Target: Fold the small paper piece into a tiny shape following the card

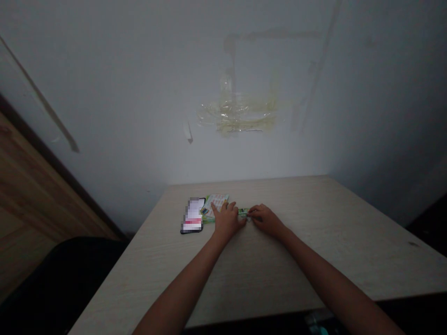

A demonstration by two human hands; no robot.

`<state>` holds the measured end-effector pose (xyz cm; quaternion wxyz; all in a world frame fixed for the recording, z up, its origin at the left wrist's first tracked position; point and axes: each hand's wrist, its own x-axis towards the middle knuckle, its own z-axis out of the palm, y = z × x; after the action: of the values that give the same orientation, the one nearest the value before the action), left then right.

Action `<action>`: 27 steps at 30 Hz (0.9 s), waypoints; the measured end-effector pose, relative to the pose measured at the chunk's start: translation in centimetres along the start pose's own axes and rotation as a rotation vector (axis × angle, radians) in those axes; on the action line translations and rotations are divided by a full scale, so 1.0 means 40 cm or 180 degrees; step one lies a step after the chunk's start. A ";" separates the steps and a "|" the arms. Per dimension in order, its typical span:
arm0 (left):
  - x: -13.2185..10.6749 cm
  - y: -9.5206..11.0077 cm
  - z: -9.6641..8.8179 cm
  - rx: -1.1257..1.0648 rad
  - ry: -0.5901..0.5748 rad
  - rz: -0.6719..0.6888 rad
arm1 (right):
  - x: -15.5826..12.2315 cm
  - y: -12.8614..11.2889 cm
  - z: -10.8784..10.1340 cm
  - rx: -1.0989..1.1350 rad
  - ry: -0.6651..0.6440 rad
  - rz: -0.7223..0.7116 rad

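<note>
My left hand [226, 221] rests with spread fingers on the table, its thumb and fingertips at a printed leaflet [217, 203] with small text and green edges. Between my two hands lies a green printed strip [243, 211], partly under my left hand, so its full shape is hidden. My right hand [267, 219] is closed in a pinch at the strip's right end. Something small and dark shows at those fingertips, too small to name. Left of the leaflet a phone [193, 216] with a lit, blurred screen lies flat, touching or nearly touching the leaflet.
The pale wooden table [314, 242] meets a grey wall [139, 93] at its back edge. Clear tape [240, 114] clings to the wall. At the left are a dark chair back [70, 265] and a wooden panel [28, 186]. Below the front edge sits a dim object [323, 321].
</note>
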<state>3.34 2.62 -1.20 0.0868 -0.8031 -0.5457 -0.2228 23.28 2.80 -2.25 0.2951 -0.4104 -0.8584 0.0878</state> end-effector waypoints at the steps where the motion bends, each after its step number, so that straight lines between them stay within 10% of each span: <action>1: -0.001 0.002 0.000 0.0016 0.0008 0.0019 | 0.000 0.001 0.001 0.0008 0.0010 -0.0006; 27: -0.022 -0.008 0.000 -0.0465 -0.0138 0.0420 | -0.001 0.014 0.008 -0.0011 0.0049 0.0032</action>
<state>2.78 2.00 -1.66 0.0307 -0.8461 -0.4757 -0.2384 23.46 3.15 -2.75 0.3005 -0.4158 -0.8542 0.0845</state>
